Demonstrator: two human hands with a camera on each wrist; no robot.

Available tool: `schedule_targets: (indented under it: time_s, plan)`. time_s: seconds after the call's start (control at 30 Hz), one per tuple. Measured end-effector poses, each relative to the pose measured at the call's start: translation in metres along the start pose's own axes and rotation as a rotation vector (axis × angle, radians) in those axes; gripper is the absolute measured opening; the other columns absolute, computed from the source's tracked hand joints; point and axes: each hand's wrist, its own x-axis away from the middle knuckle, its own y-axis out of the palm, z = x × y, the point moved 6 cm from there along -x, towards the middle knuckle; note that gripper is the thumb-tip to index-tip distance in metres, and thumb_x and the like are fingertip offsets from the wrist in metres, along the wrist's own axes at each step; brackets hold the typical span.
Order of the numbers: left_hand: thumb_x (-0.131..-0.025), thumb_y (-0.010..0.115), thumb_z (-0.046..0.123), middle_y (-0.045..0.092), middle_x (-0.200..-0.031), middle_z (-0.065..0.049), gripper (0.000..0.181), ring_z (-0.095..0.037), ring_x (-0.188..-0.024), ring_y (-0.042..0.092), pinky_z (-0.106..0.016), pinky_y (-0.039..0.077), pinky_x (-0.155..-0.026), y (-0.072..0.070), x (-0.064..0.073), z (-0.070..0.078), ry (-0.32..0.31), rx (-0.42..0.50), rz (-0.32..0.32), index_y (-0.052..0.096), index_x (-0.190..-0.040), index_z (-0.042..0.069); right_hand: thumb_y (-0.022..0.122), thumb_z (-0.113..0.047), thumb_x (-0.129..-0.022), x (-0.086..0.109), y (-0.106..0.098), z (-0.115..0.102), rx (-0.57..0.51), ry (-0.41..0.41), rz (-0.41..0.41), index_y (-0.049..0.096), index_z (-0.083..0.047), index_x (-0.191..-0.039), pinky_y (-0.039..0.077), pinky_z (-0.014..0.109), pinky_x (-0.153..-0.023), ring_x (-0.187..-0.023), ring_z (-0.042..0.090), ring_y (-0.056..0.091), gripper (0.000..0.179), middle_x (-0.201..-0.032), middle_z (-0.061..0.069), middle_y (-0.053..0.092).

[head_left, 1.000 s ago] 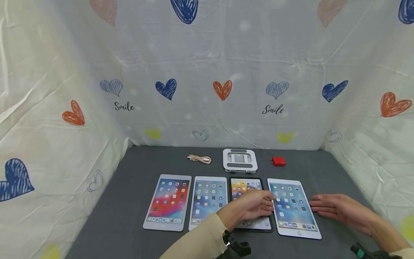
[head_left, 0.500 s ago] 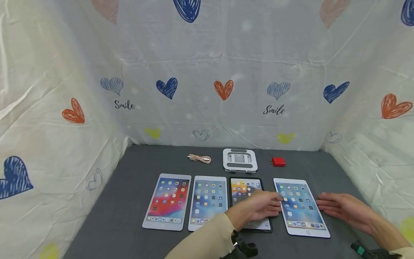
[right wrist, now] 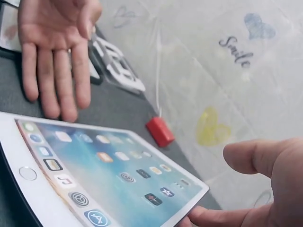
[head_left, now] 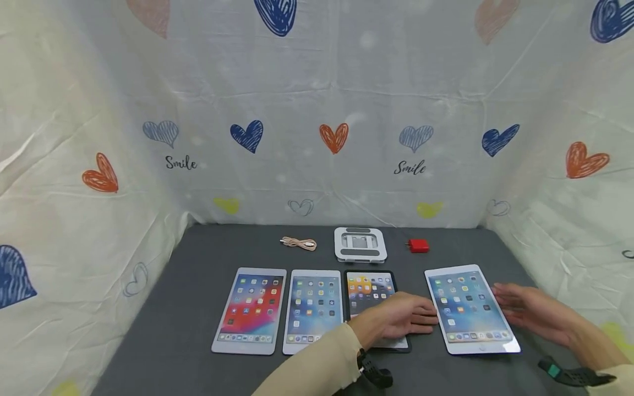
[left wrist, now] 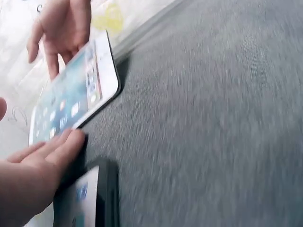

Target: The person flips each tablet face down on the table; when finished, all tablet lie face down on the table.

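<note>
A white tablet with a blue home screen (head_left: pixel 470 308) lies between my two hands. Its right side looks lifted off the dark cloth, with a shadow beneath it in the left wrist view. My left hand (head_left: pixel 407 315) reaches over a black-edged tablet (head_left: pixel 369 286), its straight fingertips at the white tablet's left edge. At the opposite edge is my right hand (head_left: pixel 535 311). In the right wrist view its fingers (right wrist: pixel 222 216) sit against and partly under that edge, while the thumb stays apart from the screen.
Two more white tablets, one with a red-blue screen (head_left: pixel 252 308) and one with a blue screen (head_left: pixel 315 305), lie to the left. Behind the row are a coiled cable (head_left: pixel 299 243), a white folded stand (head_left: pixel 360 245) and a red charger plug (head_left: pixel 418 246).
Between my hands, the white tablet has slid right, away from the black-edged one. Its right side has now come up and it has turned slightly. Both hands moved right with it.
</note>
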Motion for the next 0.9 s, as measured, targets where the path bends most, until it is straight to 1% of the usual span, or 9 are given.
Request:
schedule_targets:
  time_s: [0.07,0.17,0.27,0.33,0.47,0.5,0.6,0.73,0.9]
  plan:
    - [-0.107,0.062,0.013,0.075,-0.135,-0.021,0.034,-0.042,-0.134,0.07,-0.054,0.056,-0.117,-0.005,0.004,0.004,-0.016,-0.016,-0.03,0.07,-0.133,-0.007,0.038,-0.041,-0.12,0.003,0.005,-0.008,0.02,-0.028,-0.021,0.025,0.017,-0.163,0.061,0.032,-0.101,-0.119,0.005,0.062,0.074,-0.157,0.029,0.051]
    - [-0.109,0.059,0.014,0.074,-0.138,-0.024,0.037,-0.045,-0.136,0.067,-0.054,0.056,-0.115,-0.008,0.011,0.016,-0.015,-0.021,-0.065,0.067,-0.138,-0.008,0.035,-0.042,-0.12,0.008,0.015,-0.021,0.064,-0.076,-0.047,0.015,0.02,-0.165,0.06,0.029,-0.101,-0.127,0.009,0.062,0.079,-0.166,0.036,0.039]
    - [-0.11,0.06,0.013,0.073,-0.139,-0.025,0.038,-0.045,-0.134,0.068,-0.054,0.057,-0.114,-0.003,0.019,0.033,0.002,0.009,-0.093,0.067,-0.14,-0.008,0.033,-0.043,-0.121,0.015,0.026,-0.035,0.104,-0.113,-0.068,0.01,0.021,-0.165,0.06,0.026,-0.101,-0.136,0.018,0.06,0.081,-0.172,0.04,0.026]
    - [-0.112,0.058,0.014,0.072,-0.141,-0.025,0.038,-0.044,-0.135,0.068,-0.055,0.055,-0.115,0.004,0.024,0.045,0.011,0.028,-0.123,0.067,-0.142,-0.008,0.033,-0.045,-0.121,0.018,0.033,-0.043,0.129,-0.128,-0.065,0.013,0.02,-0.165,0.059,0.025,-0.1,-0.14,0.024,0.059,0.082,-0.173,0.039,0.024]
    - [-0.113,0.055,0.015,0.068,-0.146,-0.027,0.04,-0.043,-0.14,0.064,-0.056,0.05,-0.119,0.02,0.034,0.064,0.022,0.044,-0.173,0.065,-0.145,-0.008,0.033,-0.046,-0.12,0.025,0.046,-0.061,0.175,-0.16,-0.049,0.019,0.02,-0.165,0.06,0.024,-0.099,-0.144,0.034,0.057,0.081,-0.172,0.039,0.027]
    - [-0.114,0.054,0.015,0.066,-0.149,-0.027,0.041,-0.043,-0.142,0.063,-0.056,0.049,-0.12,0.023,0.036,0.068,0.027,0.041,-0.19,0.064,-0.146,-0.008,0.034,-0.046,-0.12,0.027,0.049,-0.064,0.178,-0.164,-0.042,0.021,0.019,-0.165,0.06,0.024,-0.098,-0.144,0.034,0.058,0.08,-0.171,0.039,0.029]
    - [-0.115,0.052,0.016,0.062,-0.153,-0.028,0.044,-0.043,-0.146,0.059,-0.057,0.046,-0.123,0.031,0.04,0.08,0.06,0.031,-0.208,0.059,-0.15,-0.01,0.035,-0.044,-0.121,0.031,0.06,-0.075,0.185,-0.2,-0.054,0.023,0.019,-0.164,0.06,0.025,-0.098,-0.142,0.033,0.059,0.077,-0.17,0.038,0.033]
    - [-0.114,0.053,0.016,0.061,-0.154,-0.028,0.047,-0.044,-0.149,0.056,-0.056,0.043,-0.126,0.032,0.044,0.092,0.099,0.033,-0.186,0.056,-0.152,-0.011,0.038,-0.044,-0.12,0.035,0.076,-0.088,0.185,-0.217,-0.061,0.029,0.017,-0.164,0.06,0.026,-0.098,-0.137,0.027,0.062,0.075,-0.168,0.035,0.039]
    - [-0.111,0.058,0.014,0.066,-0.15,-0.025,0.046,-0.044,-0.147,0.058,-0.056,0.044,-0.126,0.027,0.047,0.098,0.104,0.045,-0.155,0.057,-0.151,-0.01,0.04,-0.044,-0.12,0.037,0.094,-0.099,0.167,-0.228,-0.071,0.032,0.015,-0.164,0.06,0.027,-0.1,-0.132,0.023,0.065,0.074,-0.167,0.033,0.041]
